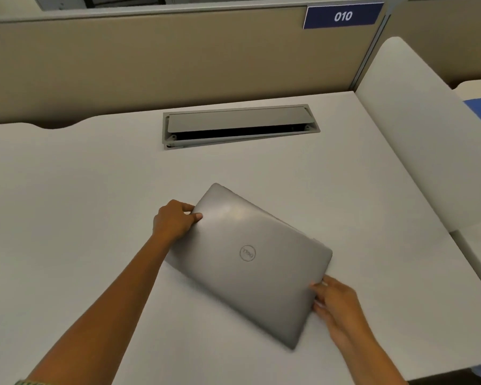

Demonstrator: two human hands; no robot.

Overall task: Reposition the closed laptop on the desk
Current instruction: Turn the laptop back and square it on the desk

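Observation:
A closed silver laptop (250, 262) with a round logo on its lid lies at an angle on the white desk (81, 190), slightly right of centre. My left hand (175, 220) grips its far left edge, thumb on the lid and fingers curled under the rim. My right hand (336, 304) holds the near right edge, fingertips pressed against the side. The laptop's left side looks slightly lifted off the desk, with a shadow beneath it.
A grey cable hatch (239, 125) with its lid ajar is set into the desk behind the laptop. A beige partition (164, 65) with a blue "010" sign (343, 15) closes the back. A white divider panel (417, 134) bounds the right side.

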